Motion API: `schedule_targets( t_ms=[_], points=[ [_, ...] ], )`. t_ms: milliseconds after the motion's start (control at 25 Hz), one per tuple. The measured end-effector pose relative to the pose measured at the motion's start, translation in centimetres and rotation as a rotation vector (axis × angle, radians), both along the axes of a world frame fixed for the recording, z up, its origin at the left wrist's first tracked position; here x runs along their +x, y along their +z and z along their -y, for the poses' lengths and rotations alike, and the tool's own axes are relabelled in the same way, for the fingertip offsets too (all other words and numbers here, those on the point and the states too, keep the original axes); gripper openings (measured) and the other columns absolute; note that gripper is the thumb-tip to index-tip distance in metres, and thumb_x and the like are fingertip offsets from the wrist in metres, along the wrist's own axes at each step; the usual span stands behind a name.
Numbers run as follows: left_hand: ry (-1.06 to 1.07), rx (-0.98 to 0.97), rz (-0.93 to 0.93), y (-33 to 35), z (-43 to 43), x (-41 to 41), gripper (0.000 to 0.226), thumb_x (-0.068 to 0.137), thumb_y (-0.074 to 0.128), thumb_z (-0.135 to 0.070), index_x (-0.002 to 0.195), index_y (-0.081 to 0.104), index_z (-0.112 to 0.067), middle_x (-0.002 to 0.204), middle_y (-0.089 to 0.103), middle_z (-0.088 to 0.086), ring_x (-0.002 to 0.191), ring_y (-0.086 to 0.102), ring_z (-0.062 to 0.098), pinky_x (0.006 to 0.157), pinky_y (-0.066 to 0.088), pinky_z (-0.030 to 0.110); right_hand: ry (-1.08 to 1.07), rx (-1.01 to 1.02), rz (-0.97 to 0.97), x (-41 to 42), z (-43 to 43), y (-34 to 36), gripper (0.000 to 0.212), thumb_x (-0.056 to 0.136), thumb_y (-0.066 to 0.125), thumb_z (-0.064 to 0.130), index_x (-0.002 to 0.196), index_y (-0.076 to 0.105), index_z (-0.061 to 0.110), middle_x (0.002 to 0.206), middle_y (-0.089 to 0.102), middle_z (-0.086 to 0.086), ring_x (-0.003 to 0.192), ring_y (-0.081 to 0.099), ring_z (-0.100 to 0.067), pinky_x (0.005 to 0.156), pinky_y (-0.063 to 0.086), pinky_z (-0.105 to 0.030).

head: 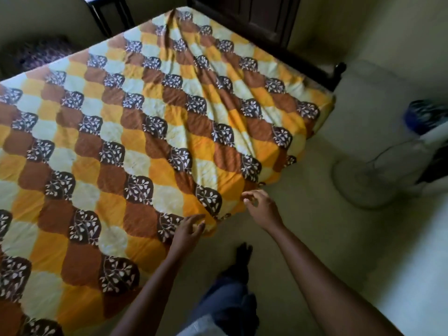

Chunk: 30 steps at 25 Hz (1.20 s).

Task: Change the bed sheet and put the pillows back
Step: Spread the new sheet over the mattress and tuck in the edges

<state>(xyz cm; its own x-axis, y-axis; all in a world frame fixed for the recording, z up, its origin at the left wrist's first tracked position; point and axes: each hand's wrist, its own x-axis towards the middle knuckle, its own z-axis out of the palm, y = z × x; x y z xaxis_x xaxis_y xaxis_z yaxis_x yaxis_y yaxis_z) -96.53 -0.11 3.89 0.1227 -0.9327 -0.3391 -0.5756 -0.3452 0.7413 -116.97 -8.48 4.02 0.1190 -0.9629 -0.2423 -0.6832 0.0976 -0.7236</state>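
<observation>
A bed sheet (135, 132) patterned in yellow, orange, cream and brown leaf patches covers the mattress, with long wrinkles running from the far corner to the near corner. My left hand (188, 230) rests on the sheet at its near edge with fingers stretched out. My right hand (263, 207) hovers just beside the sheet's near corner, fingers loosely curled and holding nothing. No pillow lies on the bed.
A dark wooden bed end (244, 23) stands at the far side. A blurry dark patterned bundle (41, 54) lies beyond the bed's left edge. On the pale floor to the right are a standing fan's round base (363, 183) and a blue object (424, 117). My foot (242, 257) is near the corner.
</observation>
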Motion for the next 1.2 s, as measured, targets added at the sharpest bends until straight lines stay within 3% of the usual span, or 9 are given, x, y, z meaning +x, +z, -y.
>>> schedule_targets(
  t_ms=[160,440,600,760,920,1000,1080,1200],
  points=[
    [-0.102,-0.015,0.011,0.3,9.2,-7.4,0.030,0.094,0.053,-0.018,0.122,0.059,-0.009,0.124,0.059,0.012,0.107,0.058,0.024,0.079,0.037,0.022,-0.100,-0.032,0.001,-7.2,8.5,1.3,0.020,0.091,0.056,0.019,0.108,0.067,0.015,0.117,0.059,-0.006,0.101,0.059,-0.019,0.074,0.038,-0.014],
    [-0.120,-0.040,-0.010,1.9,25.2,-19.1,0.030,0.093,0.052,-0.017,0.122,0.060,-0.011,0.122,0.062,0.010,0.108,0.059,0.024,0.086,0.043,0.028,-0.171,0.036,-0.052,-18.7,22.5,3.3,0.021,0.091,0.056,0.018,0.108,0.067,0.015,0.112,0.063,-0.007,0.101,0.060,-0.020,0.074,0.038,-0.016],
    [0.005,-0.037,-0.080,1.6,29.2,-24.5,0.023,0.094,0.052,-0.019,0.111,0.065,-0.012,0.106,0.068,0.009,0.097,0.063,0.023,0.077,0.050,0.033,-0.174,0.101,-0.052,-23.6,28.0,3.0,0.021,0.091,0.055,0.020,0.108,0.067,0.017,0.112,0.065,-0.008,0.101,0.060,-0.020,0.076,0.038,-0.018],
    [0.163,-0.032,-0.063,-0.5,31.9,-30.3,0.023,0.093,0.053,-0.021,0.111,0.065,-0.014,0.109,0.068,0.006,0.098,0.064,0.019,0.073,0.044,0.024,-0.061,0.185,-0.055,-28.0,32.9,1.1,0.022,0.092,0.055,0.022,0.111,0.065,0.019,0.113,0.066,-0.003,0.098,0.059,-0.015,0.072,0.037,-0.018],
    [0.349,-0.091,-0.018,-3.3,36.5,-37.2,0.025,0.092,0.054,-0.022,0.113,0.063,-0.012,0.111,0.065,0.006,0.100,0.062,0.020,0.083,0.050,0.031,0.014,0.239,-0.035,-32.6,39.3,-3.8,0.023,0.091,0.057,0.025,0.113,0.063,0.019,0.111,0.066,-0.002,0.093,0.055,-0.011,0.073,0.039,-0.020],
    [0.303,-0.143,0.071,-5.2,38.5,-39.5,0.027,0.091,0.055,-0.023,0.116,0.061,-0.017,0.114,0.062,0.003,0.105,0.058,0.022,0.089,0.048,0.038,-0.038,0.250,0.023,-33.7,41.5,-7.0,0.024,0.089,0.060,0.024,0.112,0.063,0.019,0.111,0.067,-0.002,0.093,0.058,-0.015,0.075,0.046,-0.024],
    [0.156,-0.222,0.274,-7.3,40.3,-40.7,0.032,0.088,0.057,-0.021,0.119,0.059,-0.021,0.118,0.060,0.000,0.110,0.053,0.022,0.091,0.046,0.037,-0.137,0.257,0.109,-34.2,42.5,-10.3,0.027,0.087,0.063,0.025,0.113,0.062,0.018,0.113,0.067,-0.005,0.096,0.062,-0.018,0.083,0.051,-0.028],
    [-0.105,-0.506,0.599,-11.7,44.2,-40.3,0.037,0.078,0.055,-0.024,0.114,0.063,-0.023,0.115,0.064,0.000,0.112,0.053,0.023,0.090,0.046,0.040,-0.168,0.133,0.127,-33.8,43.8,-16.1,0.046,0.083,0.068,0.026,0.124,0.055,0.011,0.119,0.064,-0.006,0.106,0.060,-0.019,0.083,0.043,-0.020]
  ],
)
